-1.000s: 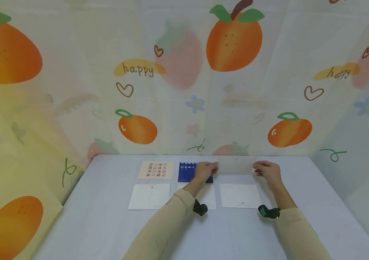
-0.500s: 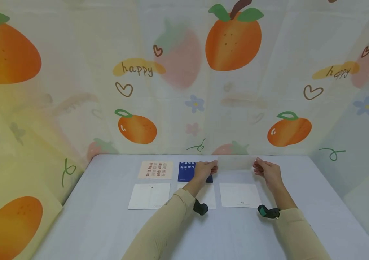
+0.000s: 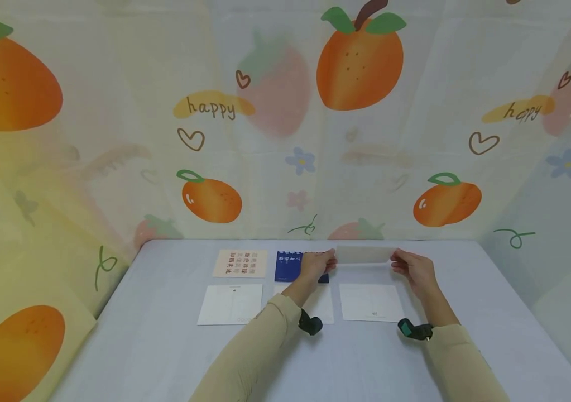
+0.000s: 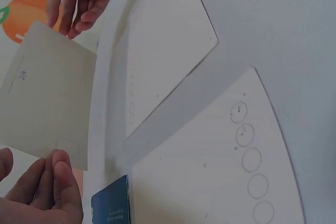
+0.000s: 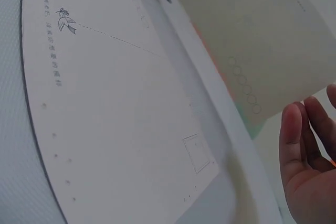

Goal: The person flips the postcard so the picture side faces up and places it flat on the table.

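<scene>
A postcard [image 3: 365, 255] is held up near the table's back edge, one end in each hand. My left hand [image 3: 317, 264] pinches its left end, above the blue postcard [image 3: 287, 267], which it partly covers. Its right end is pinched by my right hand [image 3: 416, 269]. In the left wrist view the raised postcard [image 4: 50, 93] shows a pale side with a small printed mark and a stamp box. Faint circles and a small drawing are visible on the same postcard [image 5: 252, 35] in the right wrist view.
A beige postcard [image 3: 240, 263] with brown characters lies back left. In front lie a left white postcard [image 3: 230, 304], a middle white postcard [image 3: 321, 307] partly behind my left arm, and a right white postcard [image 3: 370, 302]. A fruit-patterned curtain [image 3: 275, 167] hangs behind the table.
The held postcard has tilted between the hands and now looks narrower from the head view. Both hands stay in nearly the same place and keep their grip.
</scene>
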Demonstrator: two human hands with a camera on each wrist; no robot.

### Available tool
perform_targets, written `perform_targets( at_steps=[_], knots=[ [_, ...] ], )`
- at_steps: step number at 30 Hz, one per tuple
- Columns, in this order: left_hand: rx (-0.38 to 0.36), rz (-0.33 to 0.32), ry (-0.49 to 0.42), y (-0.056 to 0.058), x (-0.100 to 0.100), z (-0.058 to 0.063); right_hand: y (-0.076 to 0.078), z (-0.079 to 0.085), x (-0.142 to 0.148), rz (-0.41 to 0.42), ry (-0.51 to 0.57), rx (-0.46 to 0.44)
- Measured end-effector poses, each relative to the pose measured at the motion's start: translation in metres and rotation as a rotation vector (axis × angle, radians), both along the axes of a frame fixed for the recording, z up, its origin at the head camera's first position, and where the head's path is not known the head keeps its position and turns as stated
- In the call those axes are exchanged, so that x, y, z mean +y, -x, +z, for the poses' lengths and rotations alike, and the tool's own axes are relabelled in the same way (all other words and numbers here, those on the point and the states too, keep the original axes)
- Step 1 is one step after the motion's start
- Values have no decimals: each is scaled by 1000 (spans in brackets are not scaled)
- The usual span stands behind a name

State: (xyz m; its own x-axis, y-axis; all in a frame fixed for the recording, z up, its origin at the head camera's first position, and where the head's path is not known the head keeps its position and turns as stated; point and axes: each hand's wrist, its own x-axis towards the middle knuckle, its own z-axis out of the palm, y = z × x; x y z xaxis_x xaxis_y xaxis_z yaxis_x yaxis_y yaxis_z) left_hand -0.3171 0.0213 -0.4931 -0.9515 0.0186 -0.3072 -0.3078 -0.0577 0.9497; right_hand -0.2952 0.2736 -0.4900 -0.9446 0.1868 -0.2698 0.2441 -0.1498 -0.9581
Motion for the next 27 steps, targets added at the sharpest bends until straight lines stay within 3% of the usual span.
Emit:
perform_targets(
  at_steps=[9,15,22,27],
  knots=[
    [-17,-17,-13,-2,-1,-2,-2,3,4,5,92,-21],
    [10,-52,42,-3,-2,-5,-1,-1,6,13,55,-51],
    [35,-19,120,-4,3,-8,3,-6,5,15,-7,-98],
    [46,-9,146,-3,3,-11,5,-7,6,71,-86,-129]
  ],
)
